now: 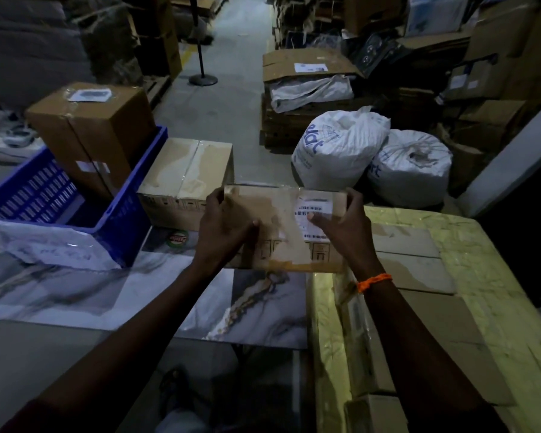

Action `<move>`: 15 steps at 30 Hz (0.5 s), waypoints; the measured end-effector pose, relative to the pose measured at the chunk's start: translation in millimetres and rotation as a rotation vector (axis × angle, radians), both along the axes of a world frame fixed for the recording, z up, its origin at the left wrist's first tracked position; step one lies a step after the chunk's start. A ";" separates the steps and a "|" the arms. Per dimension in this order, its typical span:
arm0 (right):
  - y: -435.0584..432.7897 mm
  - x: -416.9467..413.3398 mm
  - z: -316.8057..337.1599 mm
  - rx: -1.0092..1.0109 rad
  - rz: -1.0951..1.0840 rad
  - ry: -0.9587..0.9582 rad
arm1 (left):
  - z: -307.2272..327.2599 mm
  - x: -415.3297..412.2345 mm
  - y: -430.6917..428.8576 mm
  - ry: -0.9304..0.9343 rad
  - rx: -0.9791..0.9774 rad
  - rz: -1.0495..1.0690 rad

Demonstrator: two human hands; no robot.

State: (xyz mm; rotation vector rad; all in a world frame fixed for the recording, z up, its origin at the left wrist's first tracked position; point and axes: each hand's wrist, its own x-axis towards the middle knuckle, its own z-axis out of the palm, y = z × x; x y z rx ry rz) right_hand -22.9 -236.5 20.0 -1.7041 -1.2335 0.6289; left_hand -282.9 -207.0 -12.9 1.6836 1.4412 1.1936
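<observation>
A small taped cardboard box [278, 239] with a white barcode label hangs in front of me at the middle of the view. My left hand [222, 229] grips its left end, thumb lying across the top face. My right hand [341, 226] grips the right end, thumb pressing on the label and fingers wrapped over the far edge. An orange thread circles my right wrist. The box hovers above the marble-patterned surface [107, 295] and the edge of a big yellow-wrapped carton [450, 292].
A blue plastic crate [119, 214] at left holds a tall brown box [91, 132]. A taped carton [185, 179] stands beside it. Two white sacks [341, 148] lie ahead on the right, with stacked cartons behind. An aisle runs ahead past a black stand base [203, 79].
</observation>
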 end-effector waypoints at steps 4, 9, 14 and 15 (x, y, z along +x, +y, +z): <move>-20.3 4.3 -25.3 -0.012 0.017 -0.046 | -25.0 -6.6 -7.8 0.064 0.040 -0.011; -52.6 -0.2 -72.8 -0.050 -0.013 -0.116 | -54.8 -11.2 -25.8 0.186 0.059 -0.038; -57.1 -5.3 -109.0 -0.083 0.009 -0.231 | -80.1 -9.8 -26.7 0.261 0.031 -0.025; -53.6 -6.5 -115.2 -0.103 0.022 -0.253 | -85.7 -10.1 -25.1 0.276 0.011 -0.034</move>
